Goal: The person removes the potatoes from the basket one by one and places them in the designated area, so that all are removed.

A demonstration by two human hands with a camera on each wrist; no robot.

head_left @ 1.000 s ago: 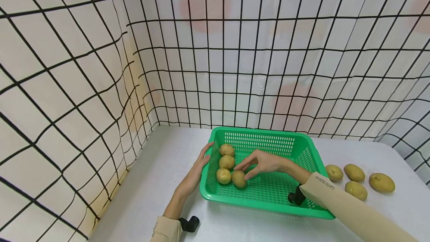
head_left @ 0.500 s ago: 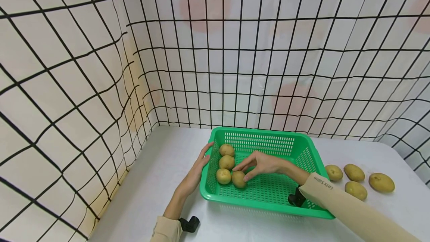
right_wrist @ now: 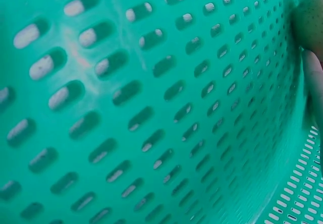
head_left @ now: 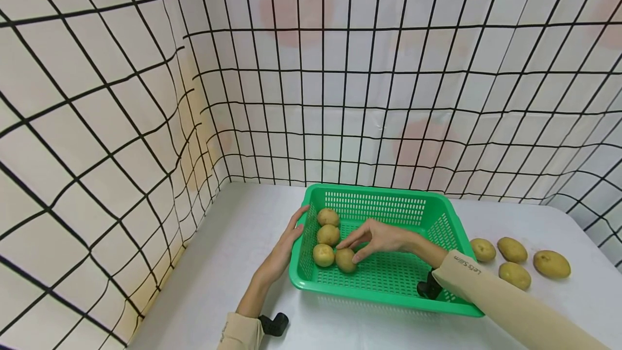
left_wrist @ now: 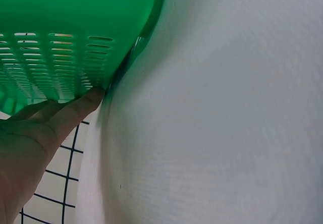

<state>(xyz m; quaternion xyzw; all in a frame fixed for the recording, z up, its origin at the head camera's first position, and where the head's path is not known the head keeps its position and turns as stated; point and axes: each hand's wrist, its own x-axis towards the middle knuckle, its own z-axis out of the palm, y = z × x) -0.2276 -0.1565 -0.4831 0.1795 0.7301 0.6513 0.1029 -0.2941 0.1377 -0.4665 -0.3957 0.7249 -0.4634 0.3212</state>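
Observation:
Inside the green plastic basket (head_left: 384, 298), my right hand (head_left: 381, 235) pinches a potato (head_left: 345, 260) between thumb and fingers, low over the basket floor. That potato sits beside the nearest of three others (head_left: 323, 255) lined up along the basket's left wall. At the right wrist view's edge, part of the potato (right_wrist: 310, 24) and a finger (right_wrist: 314, 82) show. My left hand (head_left: 276, 255) rests against the outside of the left wall, its fingertips up at the rim. In the left wrist view its extended fingers (left_wrist: 70, 115) touch the slotted wall (left_wrist: 65, 12).
Several more potatoes (head_left: 515, 275) lie on the white tabletop (head_left: 573, 307), right of the basket. Black wire grid panels (head_left: 311, 104) stand behind and on the left. A small black wrist camera (head_left: 274, 324) is strapped to the left wrist, another (head_left: 430, 287) to the right.
My right fingers have shifted very slightly left on the potato since one second ago. The left hand, the basket and the other potatoes have stayed in place.

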